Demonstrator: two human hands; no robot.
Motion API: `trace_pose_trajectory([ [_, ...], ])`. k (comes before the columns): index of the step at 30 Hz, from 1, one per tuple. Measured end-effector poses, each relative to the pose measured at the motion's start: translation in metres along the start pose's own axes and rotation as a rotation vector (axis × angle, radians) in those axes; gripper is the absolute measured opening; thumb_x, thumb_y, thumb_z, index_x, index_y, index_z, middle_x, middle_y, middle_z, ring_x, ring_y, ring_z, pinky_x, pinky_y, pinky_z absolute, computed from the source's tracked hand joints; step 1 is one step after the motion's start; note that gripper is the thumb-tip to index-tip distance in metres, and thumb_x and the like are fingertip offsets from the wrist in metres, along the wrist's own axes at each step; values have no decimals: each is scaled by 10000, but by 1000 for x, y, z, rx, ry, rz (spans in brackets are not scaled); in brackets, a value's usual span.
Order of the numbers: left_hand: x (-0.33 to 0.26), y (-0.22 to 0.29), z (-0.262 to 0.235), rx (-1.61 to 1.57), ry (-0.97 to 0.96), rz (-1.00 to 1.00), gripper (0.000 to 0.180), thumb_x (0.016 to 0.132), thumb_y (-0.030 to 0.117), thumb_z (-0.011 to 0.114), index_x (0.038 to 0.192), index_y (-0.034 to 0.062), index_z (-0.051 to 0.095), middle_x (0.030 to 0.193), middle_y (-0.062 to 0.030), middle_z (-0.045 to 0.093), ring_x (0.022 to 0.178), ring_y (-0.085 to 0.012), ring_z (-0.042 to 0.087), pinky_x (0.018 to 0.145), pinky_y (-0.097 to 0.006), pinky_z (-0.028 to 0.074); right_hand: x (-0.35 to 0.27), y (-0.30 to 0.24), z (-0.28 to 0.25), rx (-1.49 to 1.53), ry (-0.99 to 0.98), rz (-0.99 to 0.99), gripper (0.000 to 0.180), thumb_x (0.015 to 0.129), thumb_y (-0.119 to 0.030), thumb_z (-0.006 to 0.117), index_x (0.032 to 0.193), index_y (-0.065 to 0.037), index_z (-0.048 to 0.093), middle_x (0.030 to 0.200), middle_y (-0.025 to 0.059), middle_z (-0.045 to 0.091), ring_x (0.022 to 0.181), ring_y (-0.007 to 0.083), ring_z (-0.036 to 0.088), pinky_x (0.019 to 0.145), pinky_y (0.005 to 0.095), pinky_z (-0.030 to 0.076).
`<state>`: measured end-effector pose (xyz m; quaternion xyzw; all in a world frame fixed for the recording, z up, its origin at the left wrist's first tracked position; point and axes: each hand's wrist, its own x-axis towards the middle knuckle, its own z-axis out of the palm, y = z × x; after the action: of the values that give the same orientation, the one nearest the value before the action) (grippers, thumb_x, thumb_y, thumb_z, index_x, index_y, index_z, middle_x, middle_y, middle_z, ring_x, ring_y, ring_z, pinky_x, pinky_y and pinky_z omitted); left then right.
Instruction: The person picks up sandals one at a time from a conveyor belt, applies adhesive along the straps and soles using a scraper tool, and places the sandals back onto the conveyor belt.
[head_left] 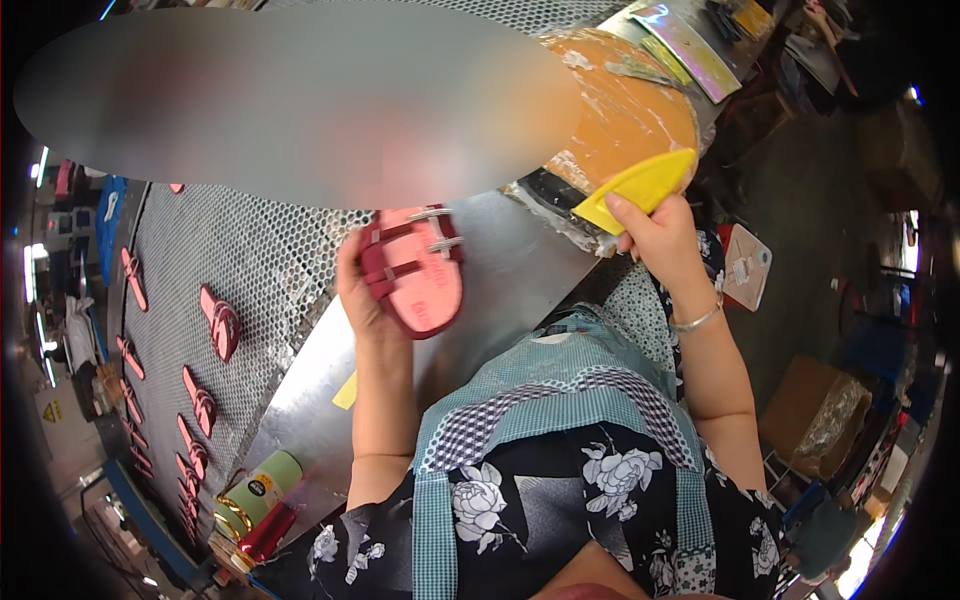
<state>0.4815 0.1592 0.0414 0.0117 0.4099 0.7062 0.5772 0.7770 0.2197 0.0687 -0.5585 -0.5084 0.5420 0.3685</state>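
My left hand grips a sandal by its side, over the metal ledge. The sandal has a pink footbed, dark red straps and silvery buckles; its upper end runs into a blurred patch. To the right, my right hand is closed on a yellow scraper, a flat blade with a pointed end. The blade lies over the lower edge of a rounded orange board smeared with whitish paste. Whether the blade touches the board I cannot tell. A large grey blur hides much of the far side.
Several pink sandals lie on a mesh conveyor at the left. A smooth metal ledge borders it. A green cylinder stands near my left elbow. A shiny pouch lies beyond the board. Cardboard sits on the right.
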Motion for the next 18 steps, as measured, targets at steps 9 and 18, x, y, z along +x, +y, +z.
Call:
trace_pose_trajectory([
  [9, -33, -41, 51, 106, -231, -184, 319, 917, 265, 489, 1030, -28, 542, 1100, -163, 595, 952, -261, 621, 833, -401, 519, -46, -22, 23, 378, -189, -296, 214, 888, -44, 594, 1094, 11, 600, 984, 58, 630, 665, 65, 555, 578, 174, 451],
  [18, -46, -56, 69, 165, -367, -150, 240, 926, 216, 473, 849, -8, 509, 1097, -149, 559, 860, -209, 617, 755, -326, 543, -38, -32, 21, 94, -176, -622, 202, 865, -36, 611, 1065, -6, 606, 928, 93, 647, 706, 147, 605, 633, 255, 484],
])
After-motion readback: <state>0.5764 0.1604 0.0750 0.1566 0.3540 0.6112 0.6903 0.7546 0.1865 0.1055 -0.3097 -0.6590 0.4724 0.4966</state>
